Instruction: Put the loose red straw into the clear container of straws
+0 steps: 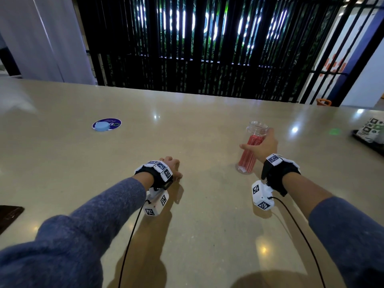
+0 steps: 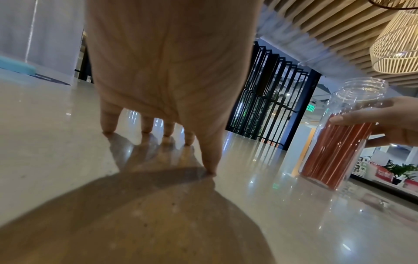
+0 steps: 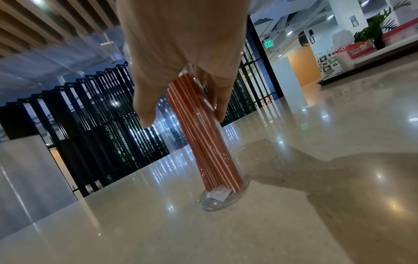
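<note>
A clear container [image 1: 248, 156] packed with red straws [image 1: 250, 151] stands on the beige table [image 1: 197, 125] at the right, its mouth open and leaning a little away. My right hand [image 1: 256, 140] grips it at mid height, thumb on the left side and fingers round the far side; the right wrist view shows this same container [image 3: 210, 151] and right hand [image 3: 183, 114]. My left hand [image 1: 174, 165] holds nothing, and in the left wrist view this hand [image 2: 178, 150] rests with straight fingertips [image 2: 108, 126] on the table. No straw lies outside the container in any view.
A light blue lid [image 1: 101, 126] sits on a round purple sticker [image 1: 113, 122] at the far left. Printed marker cards [image 1: 372, 129] stand on a dark tray at the right edge. A dark object [image 1: 8, 215] lies at the left edge. Black slats rise beyond the table's far edge.
</note>
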The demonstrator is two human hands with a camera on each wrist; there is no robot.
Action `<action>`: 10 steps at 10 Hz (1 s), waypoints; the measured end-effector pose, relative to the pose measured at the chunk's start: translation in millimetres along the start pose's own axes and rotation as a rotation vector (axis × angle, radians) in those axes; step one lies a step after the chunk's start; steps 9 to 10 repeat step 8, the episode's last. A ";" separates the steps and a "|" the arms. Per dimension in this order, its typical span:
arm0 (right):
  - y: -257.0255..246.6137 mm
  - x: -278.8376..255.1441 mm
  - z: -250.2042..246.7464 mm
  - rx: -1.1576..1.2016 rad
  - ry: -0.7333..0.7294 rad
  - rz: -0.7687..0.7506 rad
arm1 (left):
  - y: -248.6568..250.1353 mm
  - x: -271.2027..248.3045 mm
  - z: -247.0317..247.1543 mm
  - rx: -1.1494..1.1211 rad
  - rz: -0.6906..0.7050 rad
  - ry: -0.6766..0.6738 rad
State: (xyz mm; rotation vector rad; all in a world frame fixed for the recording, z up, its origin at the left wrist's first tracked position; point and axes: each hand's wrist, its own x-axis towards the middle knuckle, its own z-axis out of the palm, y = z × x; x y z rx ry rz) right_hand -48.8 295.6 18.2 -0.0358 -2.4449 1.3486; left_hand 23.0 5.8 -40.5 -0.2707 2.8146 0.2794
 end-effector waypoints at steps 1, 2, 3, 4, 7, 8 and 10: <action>1.2 -2.5 -1.6 0.010 0.001 -0.013 | 1.2 -1.9 -0.5 0.010 0.001 -0.001; -0.5 -4.0 -3.2 0.005 -0.013 -0.016 | 1.5 -4.6 -1.5 0.007 -0.005 -0.007; -2.7 -3.7 -3.5 -0.002 -0.017 -0.010 | 1.6 -3.8 -1.9 0.011 -0.001 -0.007; -4.7 -4.7 -4.0 0.000 -0.016 0.001 | 2.1 -4.6 -2.2 0.014 -0.005 -0.009; -32.6 13.0 -14.3 0.096 -0.026 -0.061 | 0.8 1.3 -33.3 0.192 0.037 -0.064; -51.2 22.7 -19.9 0.084 -0.078 -0.067 | 0.6 8.0 -56.4 0.143 0.031 -0.004; -51.2 22.7 -19.9 0.084 -0.078 -0.067 | 0.6 8.0 -56.4 0.143 0.031 -0.004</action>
